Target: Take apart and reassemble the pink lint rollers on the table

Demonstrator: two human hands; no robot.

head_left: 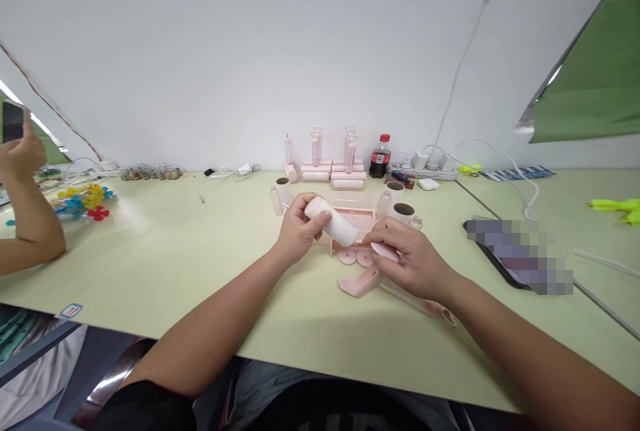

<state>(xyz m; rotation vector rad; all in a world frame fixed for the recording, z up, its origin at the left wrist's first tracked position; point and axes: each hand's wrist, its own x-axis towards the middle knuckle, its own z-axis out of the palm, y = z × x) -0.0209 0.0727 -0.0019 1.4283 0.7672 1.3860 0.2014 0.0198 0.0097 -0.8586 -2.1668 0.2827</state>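
My left hand [299, 229] is wrapped round a white roll [336, 223] with a pink end, tilted above the table. Close to the roll's lower end, my right hand [413, 254] pinches a flat pink disc [385, 252]. Two similar pink discs [347, 256] lie on the table just below the roll. An angled pink plastic piece [359, 282] rests in front of them, beside a clear tube-like part [410, 297] partly under my right forearm. Behind my hands is an open pink case [354, 216], partly hidden.
Brown-cored white rolls [403, 212] stand behind my right hand. Pink assembled holders [333, 171] line the wall beside a cola bottle [381, 157]. A phone [515, 254] lies at right, and colourful plastic flowers [85, 199] at left. Another person's hand [23, 154] holds a phone at far left.
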